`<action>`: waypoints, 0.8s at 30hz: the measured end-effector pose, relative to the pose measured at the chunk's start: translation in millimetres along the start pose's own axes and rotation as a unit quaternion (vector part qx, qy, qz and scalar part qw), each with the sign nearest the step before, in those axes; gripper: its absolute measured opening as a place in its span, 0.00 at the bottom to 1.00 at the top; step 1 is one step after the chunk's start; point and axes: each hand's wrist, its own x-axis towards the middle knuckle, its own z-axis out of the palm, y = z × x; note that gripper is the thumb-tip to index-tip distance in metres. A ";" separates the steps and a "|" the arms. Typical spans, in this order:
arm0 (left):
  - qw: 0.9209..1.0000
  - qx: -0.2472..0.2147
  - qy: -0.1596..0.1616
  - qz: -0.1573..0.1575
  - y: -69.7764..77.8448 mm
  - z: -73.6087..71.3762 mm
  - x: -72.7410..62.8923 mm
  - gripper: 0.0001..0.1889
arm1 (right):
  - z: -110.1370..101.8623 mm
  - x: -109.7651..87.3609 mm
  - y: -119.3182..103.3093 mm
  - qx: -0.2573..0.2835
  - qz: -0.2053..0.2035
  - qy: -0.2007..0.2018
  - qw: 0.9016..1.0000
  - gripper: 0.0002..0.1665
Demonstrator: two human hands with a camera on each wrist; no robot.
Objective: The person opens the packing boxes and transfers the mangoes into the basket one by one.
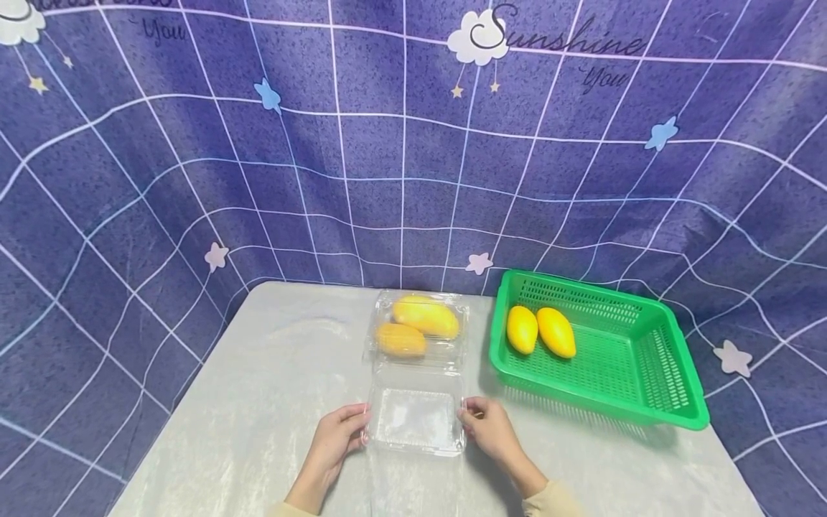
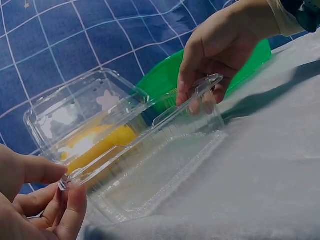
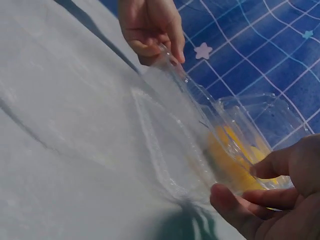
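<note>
An empty clear plastic container [image 1: 416, 420] sits at the near middle of the table, between the two hands. My left hand [image 1: 337, 436] pinches its left rim between thumb and fingers, as the left wrist view shows. My right hand [image 1: 492, 432] pinches the opposite rim. Right behind it, a second clear plastic container [image 1: 382, 305] holds an orange-yellow mango [image 1: 400, 340] and a larger yellow mango [image 1: 426, 316]. Clear plastic covers these mangoes. In the left wrist view, the front container's rim [image 2: 125, 145] slants between the hands.
A green plastic basket [image 1: 601, 406] stands at the right rear of the table, with two yellow mangoes [image 1: 522, 330] inside near its left wall. A blue-purple grid-patterned curtain [image 1: 388, 179] hangs behind and beside the white tabletop [image 1: 245, 416].
</note>
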 end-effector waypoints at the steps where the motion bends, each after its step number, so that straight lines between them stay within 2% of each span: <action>1: 1.000 -0.001 0.001 0.000 0.2 -0.4 -0.4 0.22 | 0.8 -1.2 -0.6 0.002 -0.003 0.003 1.000 0.17; 5: 1.000 -0.004 0.009 -0.001 1.2 -4.9 -0.8 0.23 | 6.4 -3.9 -2.8 0.008 -0.017 0.006 1.000 0.22; 11: 0.999 0.001 0.040 -0.010 5.5 -20.8 2.0 0.22 | 20.4 2.6 -7.6 0.011 -0.038 -0.022 0.999 0.26; 16: 0.998 0.001 0.059 -0.013 11.1 -42.2 5.0 0.24 | 39.3 10.9 -18.3 0.016 -0.060 -0.058 0.996 0.30; 18: 0.998 0.006 0.063 -0.013 13.8 -52.3 5.4 0.24 | 45.9 9.2 -33.6 0.025 -0.061 -0.072 0.995 0.29; 24: 0.997 0.004 0.076 -0.017 24.2 -80.8 6.0 0.25 | 73.9 27.4 -44.8 0.051 -0.049 -0.095 0.993 0.29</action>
